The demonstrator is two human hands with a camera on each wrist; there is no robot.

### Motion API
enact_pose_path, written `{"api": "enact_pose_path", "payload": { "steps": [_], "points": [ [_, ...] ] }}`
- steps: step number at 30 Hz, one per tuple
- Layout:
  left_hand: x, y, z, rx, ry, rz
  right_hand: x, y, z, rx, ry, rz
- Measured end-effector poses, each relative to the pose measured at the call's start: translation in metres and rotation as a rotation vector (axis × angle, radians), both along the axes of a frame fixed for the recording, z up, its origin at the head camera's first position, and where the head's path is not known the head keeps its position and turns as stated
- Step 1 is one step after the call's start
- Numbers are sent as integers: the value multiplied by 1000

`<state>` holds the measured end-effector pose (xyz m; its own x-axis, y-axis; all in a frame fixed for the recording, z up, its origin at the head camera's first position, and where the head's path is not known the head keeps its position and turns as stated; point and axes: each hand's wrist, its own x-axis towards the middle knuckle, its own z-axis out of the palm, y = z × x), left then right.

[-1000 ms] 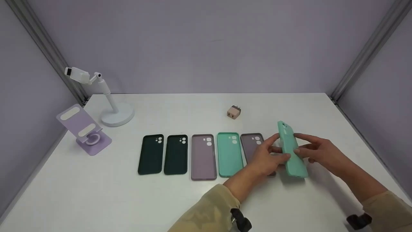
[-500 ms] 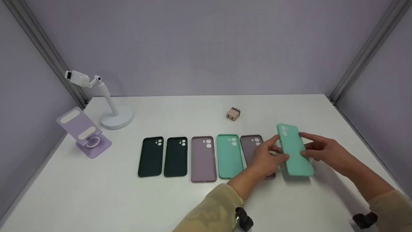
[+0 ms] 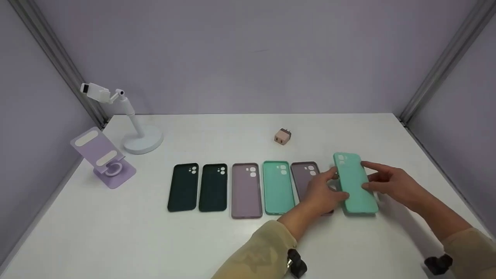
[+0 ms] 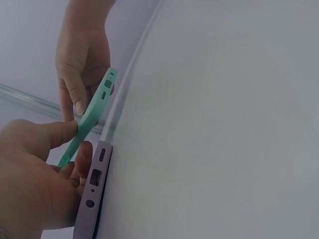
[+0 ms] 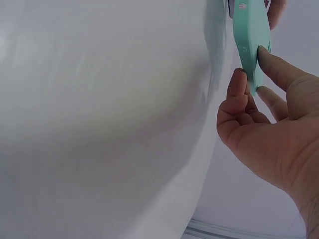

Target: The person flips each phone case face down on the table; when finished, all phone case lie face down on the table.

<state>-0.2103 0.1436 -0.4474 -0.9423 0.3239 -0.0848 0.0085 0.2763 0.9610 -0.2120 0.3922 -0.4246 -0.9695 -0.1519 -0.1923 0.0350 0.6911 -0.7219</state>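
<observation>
A mint green phone case (image 3: 354,184) hangs just above the table at the right, its back and camera cutouts facing up. My left hand (image 3: 321,193) pinches its left edge, and my right hand (image 3: 395,186) pinches the right edge between thumb and fingers. The left wrist view catches the lower edge of this mint case (image 4: 88,117) with its port holes. Partly under my left hand lies a dusky purple phone case (image 3: 303,177). Leftward in a row come another mint case (image 3: 278,190), a lilac case (image 3: 246,192) and two dark green cases (image 3: 213,188), all inside up.
Behind the row sits a pink charger plug (image 3: 282,136). A purple folding phone stand (image 3: 99,151) and a white stand with a round base (image 3: 143,140) occupy the left side of the white table (image 3: 116,240). Walls enclose the back and sides.
The held mint case has turned from nearly edge-on to back up and has come lower toward the table. My right hand has shifted slightly right with its edge.
</observation>
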Motion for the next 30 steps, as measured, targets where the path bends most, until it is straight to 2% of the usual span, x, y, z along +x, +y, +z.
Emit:
{"api": "enact_pose_path", "payload": {
  "steps": [11,22,30],
  "points": [
    [-1,-1,-6,-11,3,-21,-4,-1,-6,-20,1,13],
    [-1,0,-7,-93,20,-21,-3,0,-14,-1,14,9],
    [-3,1,-5,-179,62,-41,-3,-1,-15,12,24,-14]
  ]
}}
